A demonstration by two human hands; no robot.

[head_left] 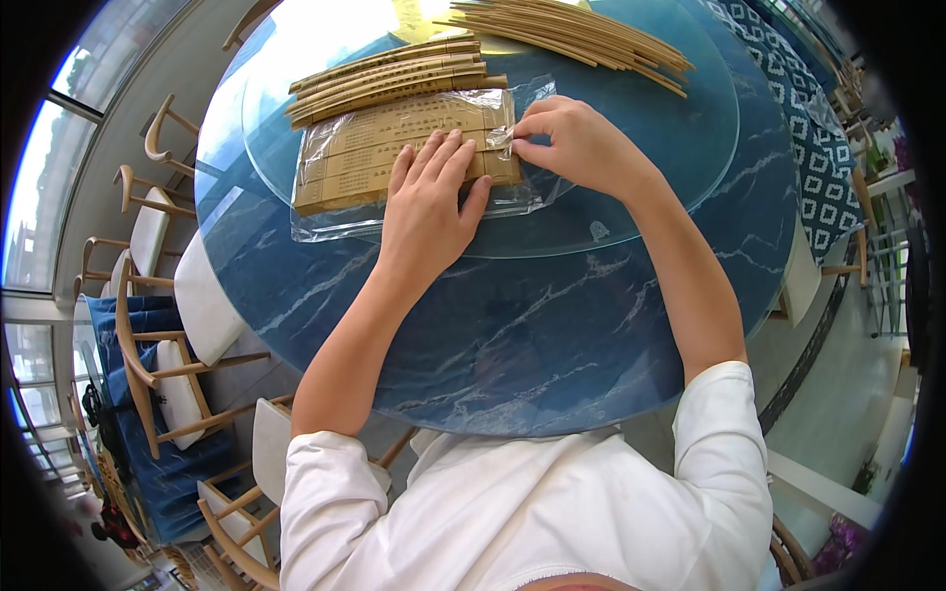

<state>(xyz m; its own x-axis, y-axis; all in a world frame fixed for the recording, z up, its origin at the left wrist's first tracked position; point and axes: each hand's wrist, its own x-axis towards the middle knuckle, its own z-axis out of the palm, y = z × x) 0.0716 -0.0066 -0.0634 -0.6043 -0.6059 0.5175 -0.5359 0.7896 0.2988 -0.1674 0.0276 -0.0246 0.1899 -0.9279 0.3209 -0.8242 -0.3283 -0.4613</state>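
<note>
A clear plastic bag [340, 177] holding several flat brown paper sleeves lies on the glass turntable [670, 167] of a round blue marbled table [512, 335]. My left hand [429, 202] lies flat on the bag, fingers spread, pressing it down. My right hand [576, 138] pinches the bag's right edge between thumb and fingers. Just beyond the bag lies a loose row of more brown sleeves [389, 74]. Farther back, a pile of bamboo chopsticks [581, 30] sits on the turntable.
Wooden chairs with white cushions [163, 364] stand along the table's left side. A blue and white patterned cloth [813, 138] covers another table at the right. Windows run along the far left.
</note>
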